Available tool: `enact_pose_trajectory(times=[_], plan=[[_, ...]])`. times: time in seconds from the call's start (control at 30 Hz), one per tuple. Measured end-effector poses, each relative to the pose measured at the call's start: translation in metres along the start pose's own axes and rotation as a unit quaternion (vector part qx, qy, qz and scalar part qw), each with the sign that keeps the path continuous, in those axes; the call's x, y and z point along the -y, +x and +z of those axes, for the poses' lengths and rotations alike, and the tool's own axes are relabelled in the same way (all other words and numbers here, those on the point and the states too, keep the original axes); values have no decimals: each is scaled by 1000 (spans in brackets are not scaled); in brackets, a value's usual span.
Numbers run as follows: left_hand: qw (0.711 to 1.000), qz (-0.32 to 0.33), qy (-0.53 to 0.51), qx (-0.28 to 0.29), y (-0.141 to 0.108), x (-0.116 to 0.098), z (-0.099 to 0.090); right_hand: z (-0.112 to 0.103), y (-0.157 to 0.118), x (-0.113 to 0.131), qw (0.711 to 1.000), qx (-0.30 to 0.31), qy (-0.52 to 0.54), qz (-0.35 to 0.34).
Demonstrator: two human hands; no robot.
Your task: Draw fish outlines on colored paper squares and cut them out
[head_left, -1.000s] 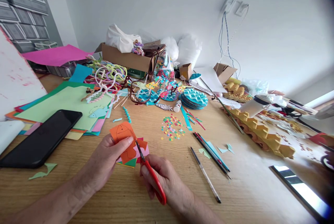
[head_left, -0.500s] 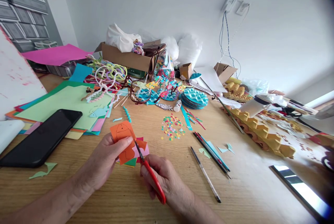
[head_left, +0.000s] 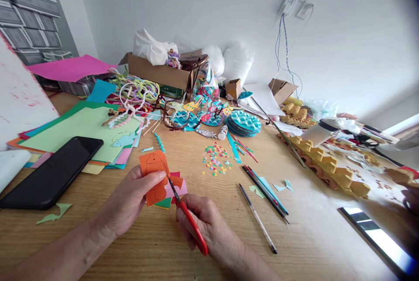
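Observation:
Pinched in my left hand (head_left: pixel 132 193) is a piece of orange paper (head_left: pixel 153 162) with a fish outline drawn on it in dark line. My right hand (head_left: pixel 203 220) is closed round the red handles of a pair of scissors (head_left: pixel 193 224). The blades meet the right edge of the orange paper, close to my left thumb, and a partly cut strip sticks out to the right of them. Beneath the paper lie pink paper (head_left: pixel 181 188) and green paper (head_left: pixel 163 203) pieces on the table.
A black phone (head_left: pixel 55 172) lies by the coloured paper sheets (head_left: pixel 81 128) on the left. Ahead is a patch of confetti (head_left: pixel 216 159). To the right are a pen (head_left: pixel 258 217), paintbrushes (head_left: pixel 266 193), a yellow egg carton (head_left: pixel 324 159) and another phone (head_left: pixel 376 241).
Both hands and the scissors stay almost in place. The orange paper has shifted and tilted very slightly. At the far right edge, a dark blurred shape has moved a little.

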State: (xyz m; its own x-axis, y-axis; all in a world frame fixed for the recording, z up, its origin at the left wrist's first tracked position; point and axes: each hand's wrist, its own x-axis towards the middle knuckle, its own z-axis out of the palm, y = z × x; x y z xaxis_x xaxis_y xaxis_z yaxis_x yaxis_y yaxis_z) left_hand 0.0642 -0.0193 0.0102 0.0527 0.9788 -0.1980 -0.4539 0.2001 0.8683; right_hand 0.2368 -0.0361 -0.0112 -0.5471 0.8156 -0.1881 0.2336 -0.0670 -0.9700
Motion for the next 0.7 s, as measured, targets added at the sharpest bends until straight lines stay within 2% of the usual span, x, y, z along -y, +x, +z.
enact_pose_trajectory(times=[0.43, 0.7], plan=[[1000, -8, -16, 11, 0, 3, -2, 2, 1, -2, 999, -1, 29, 25], [999, -3, 11, 34, -4, 3, 1, 3, 3, -4, 998, 2, 60, 6]])
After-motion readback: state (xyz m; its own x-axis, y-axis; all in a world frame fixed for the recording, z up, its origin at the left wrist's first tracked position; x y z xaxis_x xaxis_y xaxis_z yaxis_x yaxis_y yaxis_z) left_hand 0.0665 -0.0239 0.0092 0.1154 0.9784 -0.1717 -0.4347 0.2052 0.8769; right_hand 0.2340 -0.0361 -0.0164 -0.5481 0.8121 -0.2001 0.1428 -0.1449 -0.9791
